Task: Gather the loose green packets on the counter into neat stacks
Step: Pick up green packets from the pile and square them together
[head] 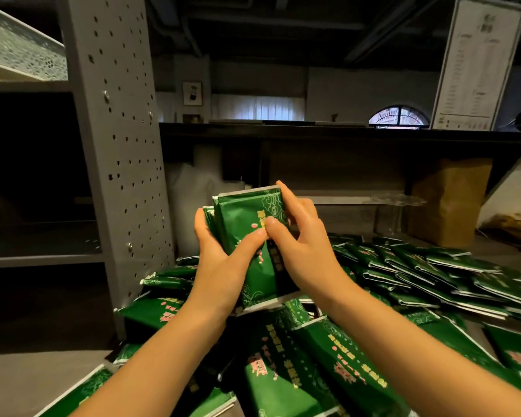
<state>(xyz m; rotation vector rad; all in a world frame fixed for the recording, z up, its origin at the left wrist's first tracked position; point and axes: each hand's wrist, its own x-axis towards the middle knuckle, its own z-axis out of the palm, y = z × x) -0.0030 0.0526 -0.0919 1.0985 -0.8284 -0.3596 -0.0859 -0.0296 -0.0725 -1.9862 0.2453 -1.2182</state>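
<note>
A bundle of green packets (247,218) with pink and yellow print stands upright, lifted above the counter at the middle of the view. My left hand (220,251) grips its left side, thumb across the front. My right hand (298,239) clasps its right side, thumb pressed on the front packet beside the left thumb. Below and around lies a loose heap of the same green packets (313,356), overlapping at mixed angles. A fanned row of packets (427,272) stretches to the right.
A grey perforated shelf post (118,145) rises at the left, close to the heap. Bare grey counter (18,383) shows at the lower left. A brown paper bag (445,203) and clear plastic wrap (193,188) stand behind the packets, under a dark shelf (343,133).
</note>
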